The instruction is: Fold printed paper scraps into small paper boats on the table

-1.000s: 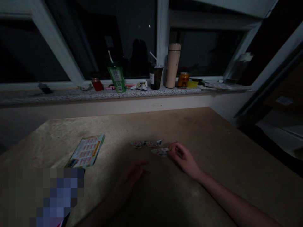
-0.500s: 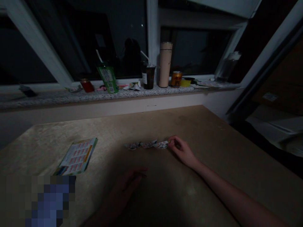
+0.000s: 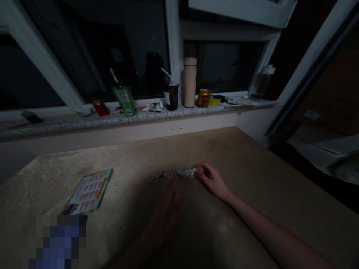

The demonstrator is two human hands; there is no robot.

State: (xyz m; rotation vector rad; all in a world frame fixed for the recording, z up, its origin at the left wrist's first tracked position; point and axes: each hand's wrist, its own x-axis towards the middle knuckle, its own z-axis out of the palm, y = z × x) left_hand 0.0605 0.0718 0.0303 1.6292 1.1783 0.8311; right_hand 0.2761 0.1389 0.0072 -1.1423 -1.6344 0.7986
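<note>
Three small folded paper pieces lie in a row on the tan table (image 3: pixel 252 175): one at the left (image 3: pixel 152 177), one in the middle (image 3: pixel 168 175), one at the right (image 3: pixel 187 172). My right hand (image 3: pixel 211 179) rests on the table with its fingertips pinched on the right end of the right piece. My left hand (image 3: pixel 168 201) is in shadow, fingers stretched out flat, its tips reaching up to the middle piece. It holds nothing.
A printed leaflet (image 3: pixel 88 191) lies on the table at the left. On the stone window sill (image 3: pixel 56 121) stand a green carton (image 3: pixel 123 100), a dark cup with a straw (image 3: pixel 171 95), a tall flask (image 3: pixel 190 82), a can (image 3: pixel 203 98) and a red jar (image 3: pixel 100 107).
The right hand has slid the third paper piece up into line with the other two. The left hand has moved forward, up to the row.
</note>
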